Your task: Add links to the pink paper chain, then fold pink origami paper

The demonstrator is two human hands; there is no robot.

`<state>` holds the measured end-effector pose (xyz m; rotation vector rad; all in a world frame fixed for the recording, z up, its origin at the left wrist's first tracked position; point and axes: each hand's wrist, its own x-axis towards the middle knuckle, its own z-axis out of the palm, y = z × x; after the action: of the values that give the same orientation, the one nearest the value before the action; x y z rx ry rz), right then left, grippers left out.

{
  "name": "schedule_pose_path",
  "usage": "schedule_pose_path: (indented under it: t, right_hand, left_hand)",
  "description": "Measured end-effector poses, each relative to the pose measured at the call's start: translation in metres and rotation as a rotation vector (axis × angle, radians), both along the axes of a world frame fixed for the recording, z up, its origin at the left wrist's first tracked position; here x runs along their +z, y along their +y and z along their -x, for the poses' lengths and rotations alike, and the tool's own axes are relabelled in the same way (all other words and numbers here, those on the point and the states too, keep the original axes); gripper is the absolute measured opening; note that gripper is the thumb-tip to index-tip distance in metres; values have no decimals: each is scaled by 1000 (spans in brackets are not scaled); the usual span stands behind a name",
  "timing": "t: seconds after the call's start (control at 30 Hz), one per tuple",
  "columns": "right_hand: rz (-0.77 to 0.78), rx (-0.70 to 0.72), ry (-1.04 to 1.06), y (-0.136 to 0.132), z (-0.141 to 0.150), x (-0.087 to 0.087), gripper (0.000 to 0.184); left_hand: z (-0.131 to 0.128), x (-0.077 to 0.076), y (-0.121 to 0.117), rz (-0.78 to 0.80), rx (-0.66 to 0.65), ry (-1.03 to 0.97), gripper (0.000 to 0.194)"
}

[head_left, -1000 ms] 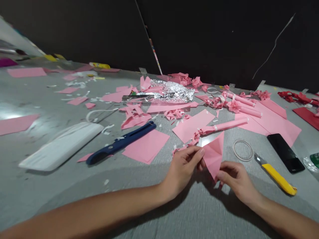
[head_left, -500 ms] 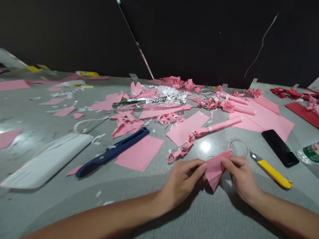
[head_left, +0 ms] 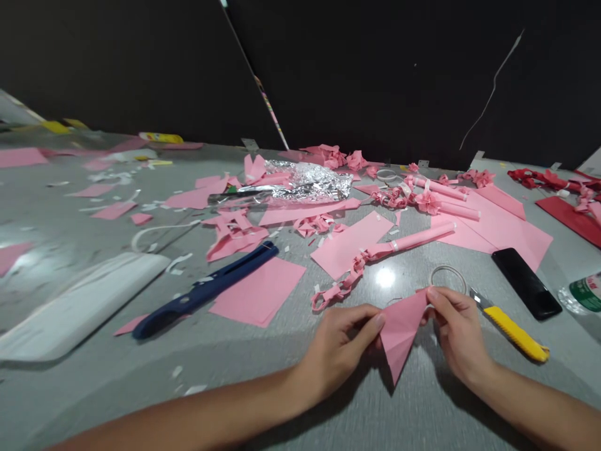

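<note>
A folded piece of pink paper point(head_left: 404, 329), roughly triangular with creases and one point hanging down, is held above the grey table between my two hands. My left hand point(head_left: 350, 341) pinches its left corner between thumb and fingers. At the upper right corner, my right hand point(head_left: 455, 326) grips it, some fingers hidden behind. Just beyond lies a pink paper chain point(head_left: 340, 287) joined to a rolled pink paper tube point(head_left: 416, 240). A roll of thin tape point(head_left: 448, 268) is right behind my right hand, and a yellow box cutter point(head_left: 516, 333) lies to its right.
A black phone point(head_left: 526, 283) and a bottle point(head_left: 585, 293) are at the right. Left of my hands are dark blue scissors point(head_left: 206, 291), pink sheets point(head_left: 260, 293) and a white packet point(head_left: 84, 307). Crumpled clear wrap point(head_left: 314, 178) lies farther back, before a black panel point(head_left: 352, 69).
My right hand has moved from the paper's lower tip to its upper right corner. The paper has turned, its point now facing down. The view has shifted right.
</note>
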<state>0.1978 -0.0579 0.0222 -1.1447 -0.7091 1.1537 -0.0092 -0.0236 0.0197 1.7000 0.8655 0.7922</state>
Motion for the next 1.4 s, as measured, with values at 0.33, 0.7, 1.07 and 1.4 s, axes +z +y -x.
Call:
schedule_pose_path:
  t: [0.33, 0.7, 1.07, 1.4]
  right_hand:
    - [182, 422, 137, 2, -3, 1, 67]
    - [53, 231, -277, -2, -6, -4, 32]
    - [25, 428, -535, -12, 8, 1, 39]
    - [37, 481, -596, -18, 2, -10, 42]
  left_hand:
    - [14, -16, 13, -1012, 5, -4, 40]
    - [8, -5, 11, -219, 64, -101, 24]
    - [-13, 2, 18, 401, -72, -161, 28]
    - [-5, 0, 26, 329, 228, -169, 47]
